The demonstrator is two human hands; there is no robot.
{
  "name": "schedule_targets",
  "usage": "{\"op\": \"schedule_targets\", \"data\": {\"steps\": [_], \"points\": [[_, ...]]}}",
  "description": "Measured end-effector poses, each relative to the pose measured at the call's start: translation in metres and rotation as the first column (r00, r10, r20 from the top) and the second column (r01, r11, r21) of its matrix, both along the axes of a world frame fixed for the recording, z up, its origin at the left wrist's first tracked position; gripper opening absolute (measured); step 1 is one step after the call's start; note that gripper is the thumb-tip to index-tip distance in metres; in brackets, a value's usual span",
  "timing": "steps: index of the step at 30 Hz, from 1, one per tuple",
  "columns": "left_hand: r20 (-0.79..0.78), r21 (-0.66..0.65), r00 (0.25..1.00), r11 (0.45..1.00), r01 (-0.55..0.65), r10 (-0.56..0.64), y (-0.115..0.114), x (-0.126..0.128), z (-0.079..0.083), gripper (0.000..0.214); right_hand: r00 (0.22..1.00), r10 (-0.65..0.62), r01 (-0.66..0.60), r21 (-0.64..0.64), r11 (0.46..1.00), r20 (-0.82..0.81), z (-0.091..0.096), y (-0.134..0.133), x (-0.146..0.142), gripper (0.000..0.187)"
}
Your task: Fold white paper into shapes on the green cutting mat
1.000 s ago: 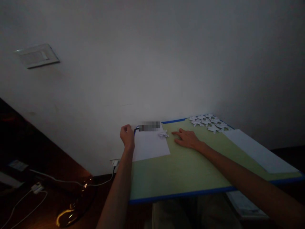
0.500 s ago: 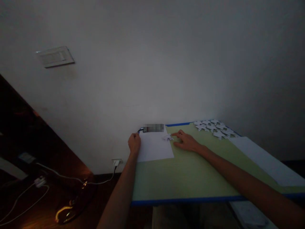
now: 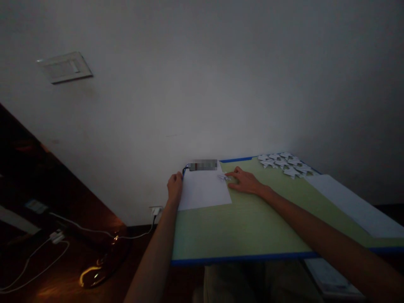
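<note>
A small folded white paper star lies at the right edge of a white paper sheet on the green tabletop. My right hand reaches in from the right. Its index fingertip touches the star, and the thumb sits apart from it, closer to me. At the table's left edge, beside the sheet, my left hand is closed with its fingers curled in. Whatever it may hold is hidden.
Several paper stars are laid out together at the back right. Along the right side runs a white paper strip. A dark blurred-out device rests at the sheet's far edge. A plugged-in cable hangs left of the table.
My right hand has moved slightly left, bringing its index fingertip onto the star. The left hand stays closed at the table's left edge. The camera view has shifted a little.
</note>
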State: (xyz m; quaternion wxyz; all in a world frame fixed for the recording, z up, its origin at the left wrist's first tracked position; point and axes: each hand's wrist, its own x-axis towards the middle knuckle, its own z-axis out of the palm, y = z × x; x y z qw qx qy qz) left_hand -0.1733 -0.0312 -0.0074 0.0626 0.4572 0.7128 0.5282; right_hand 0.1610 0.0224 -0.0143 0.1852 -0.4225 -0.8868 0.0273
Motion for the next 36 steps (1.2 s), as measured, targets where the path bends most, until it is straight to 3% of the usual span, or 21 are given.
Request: {"op": "schedule_targets", "data": {"steps": [7,11,15,20,30,36], "points": [[-0.03,-0.046,0.999,0.999,-0.026,0.025,-0.003,0.006,0.006,0.044,0.999,0.013,-0.012,0.009,1.0,-0.037,-0.001,-0.002,0.001,0.046],[-0.051,-0.07,0.999,0.997,-0.017,0.013,-0.003,0.007,0.007,0.043,0.997,0.026,-0.023,0.041,0.999,-0.072,0.0,-0.008,0.002,0.054],[-0.094,-0.101,0.996,0.995,-0.016,0.007,-0.004,0.009,0.01,0.039,0.989,0.124,-0.119,0.069,0.99,-0.077,0.001,-0.009,-0.001,0.064],[-0.105,-0.104,0.994,0.994,-0.019,0.008,-0.004,0.009,0.011,0.036,0.97,0.228,-0.228,0.014,0.974,-0.081,0.004,-0.003,-0.007,0.066],[-0.105,-0.11,0.995,0.994,-0.016,0.004,-0.001,0.007,0.007,0.036,0.984,0.18,-0.18,0.014,0.984,0.003,0.008,-0.004,-0.008,0.057],[-0.094,-0.105,0.996,0.994,-0.017,0.007,-0.003,0.007,0.006,0.036,0.985,0.166,-0.168,-0.029,0.985,-0.037,0.006,0.0,-0.006,0.052]]}}
